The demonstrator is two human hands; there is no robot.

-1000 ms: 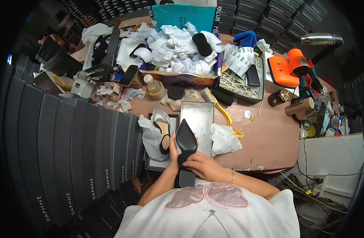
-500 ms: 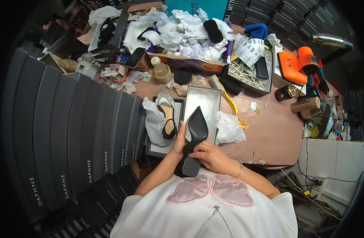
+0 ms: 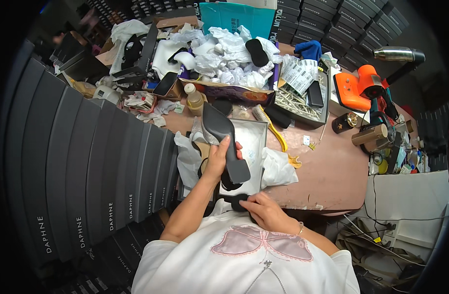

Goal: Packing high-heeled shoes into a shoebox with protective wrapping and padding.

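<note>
My left hand [image 3: 217, 160] grips a black shoe [image 3: 223, 128] around its middle, sole upward, with the pointed toe away from me and the wide block heel toward me. Close to my body, my right hand [image 3: 269, 211] pinches a small black round pad [image 3: 240, 202], apart from the shoe. Behind my left wrist lies a second shoe, a sandal [image 3: 201, 149] with a pale insole, mostly covered by the hand and the held shoe. White tissue paper [image 3: 186, 159] sits beside it. An open grey shoebox part with a white inside [image 3: 253, 139] lies beneath the held shoe.
Stacked dark shoeboxes [image 3: 63, 171] wall the left side. At the back stands a carton of crumpled white paper [image 3: 224, 54]. A yellow-handled brush [image 3: 276, 130], a squat bottle [image 3: 194, 100], a box of white sticks [image 3: 300, 105] and an orange tool [image 3: 352, 90] occupy the table.
My left hand has lifted the shoe away from my body and tilted its toe leftward. My right hand has left the shoe and moved lower, with the black pad now visible in its fingers.
</note>
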